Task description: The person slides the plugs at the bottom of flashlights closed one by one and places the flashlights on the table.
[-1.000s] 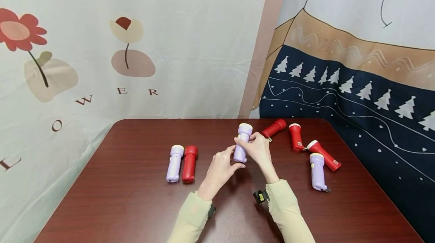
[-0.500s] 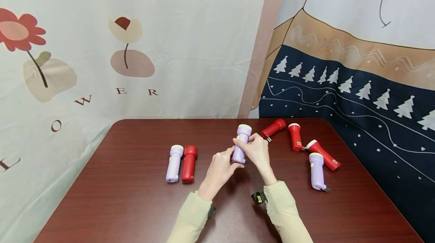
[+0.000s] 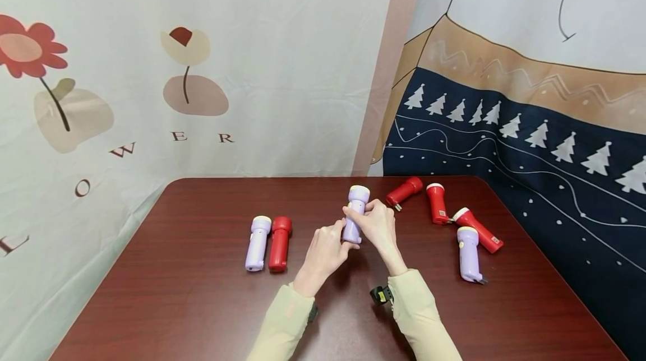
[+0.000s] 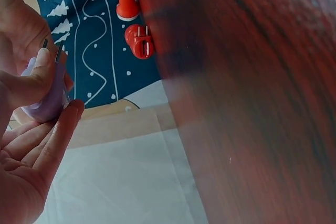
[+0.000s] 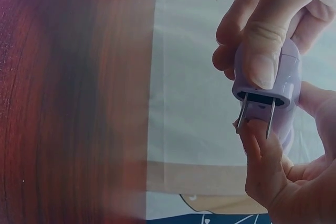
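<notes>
Both hands hold a pale purple flashlight (image 3: 359, 195) above the table, its yellow-rimmed head tilted up and away. My left hand (image 3: 323, 251) grips the lower end, with the thumb (image 5: 261, 66) pressed on the base. Two metal plug prongs (image 5: 271, 119) stick out of a dark slot there. My right hand (image 3: 381, 229) pinches the barrel from the right, its thumb lying across the front. In the left wrist view the purple body (image 4: 48, 98) lies between the fingers, partly covered by them.
A purple flashlight (image 3: 258, 244) and a red one (image 3: 280, 244) lie side by side on the left of the dark brown table (image 3: 166, 294). To the right lie three red flashlights (image 3: 438, 204) and another purple one (image 3: 469, 254), some with prongs out. Printed curtains (image 3: 282, 69) hang behind.
Both hands and the held flashlight have shifted slightly left and a little lower in the head view, which itself has moved a little. The grip looks the same.
</notes>
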`<state>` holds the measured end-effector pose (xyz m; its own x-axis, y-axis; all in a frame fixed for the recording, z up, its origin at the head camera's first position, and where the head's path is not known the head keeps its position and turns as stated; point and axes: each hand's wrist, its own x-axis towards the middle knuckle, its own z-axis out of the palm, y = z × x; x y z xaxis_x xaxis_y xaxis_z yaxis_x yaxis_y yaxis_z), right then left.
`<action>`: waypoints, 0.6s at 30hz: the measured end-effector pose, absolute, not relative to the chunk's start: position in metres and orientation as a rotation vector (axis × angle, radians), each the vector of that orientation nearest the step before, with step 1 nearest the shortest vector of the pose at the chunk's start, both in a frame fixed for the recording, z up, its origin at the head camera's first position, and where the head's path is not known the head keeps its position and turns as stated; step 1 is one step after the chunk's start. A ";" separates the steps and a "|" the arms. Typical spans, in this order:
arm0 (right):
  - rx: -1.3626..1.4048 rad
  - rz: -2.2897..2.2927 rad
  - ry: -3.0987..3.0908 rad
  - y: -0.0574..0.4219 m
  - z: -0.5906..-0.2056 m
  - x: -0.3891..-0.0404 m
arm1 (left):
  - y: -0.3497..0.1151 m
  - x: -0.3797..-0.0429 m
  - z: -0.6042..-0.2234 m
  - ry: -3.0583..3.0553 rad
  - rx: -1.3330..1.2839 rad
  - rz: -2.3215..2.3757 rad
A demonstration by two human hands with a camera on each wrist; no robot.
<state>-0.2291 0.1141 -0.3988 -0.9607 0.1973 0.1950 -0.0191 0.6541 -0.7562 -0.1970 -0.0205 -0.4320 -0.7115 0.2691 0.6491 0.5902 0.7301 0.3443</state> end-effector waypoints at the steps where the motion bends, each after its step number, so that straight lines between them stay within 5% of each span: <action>1: -0.144 1.198 -2.614 0.114 -0.399 -0.229 | -0.021 -0.197 -0.432 -2.354 -0.646 -0.733; 18: -0.115 1.201 -2.624 0.110 -0.398 -0.229 | -0.025 -0.199 -0.433 -2.368 -0.648 -0.729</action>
